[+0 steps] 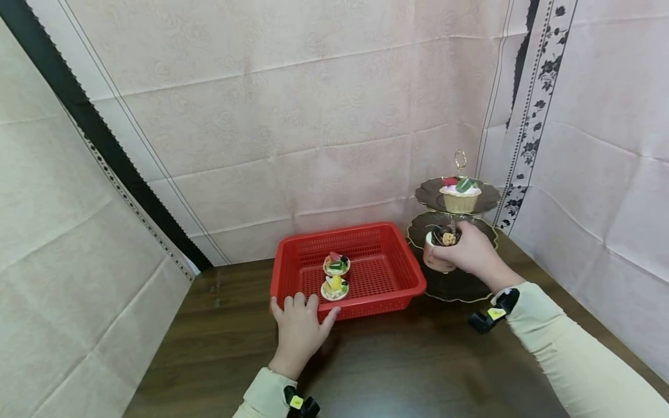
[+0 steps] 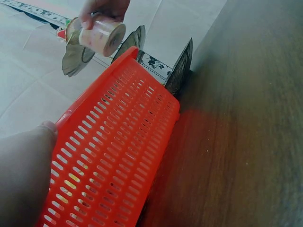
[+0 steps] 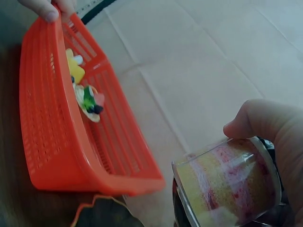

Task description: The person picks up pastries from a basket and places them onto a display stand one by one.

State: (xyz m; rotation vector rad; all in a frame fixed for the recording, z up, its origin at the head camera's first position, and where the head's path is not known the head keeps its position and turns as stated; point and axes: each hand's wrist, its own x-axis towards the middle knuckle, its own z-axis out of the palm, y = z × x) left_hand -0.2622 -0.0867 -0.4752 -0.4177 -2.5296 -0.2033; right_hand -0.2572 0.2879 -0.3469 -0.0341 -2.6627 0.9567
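Observation:
My right hand [image 1: 473, 255] grips a clear cup of layered cake [image 3: 227, 182], pink and yellow, with a dark topping. In the head view the cup is in front of the tiered stand [image 1: 452, 287]. My left hand [image 1: 298, 328] holds the near left rim of a red plastic basket [image 1: 360, 310], fingers over the edge and thumb outside. Inside the basket lie a tart with yellow fruit [image 1: 334, 288] and a tart with red and green topping [image 1: 336, 265]. A cupcake [image 1: 461, 198] sits on the stand's top plate.
The brown wooden table [image 1: 407, 371] runs in front of both hands. Pale cloth [image 1: 292, 128] hangs behind and at both sides. A gold ring handle [image 1: 460, 158] rises from the top of the stand, close to the right corner.

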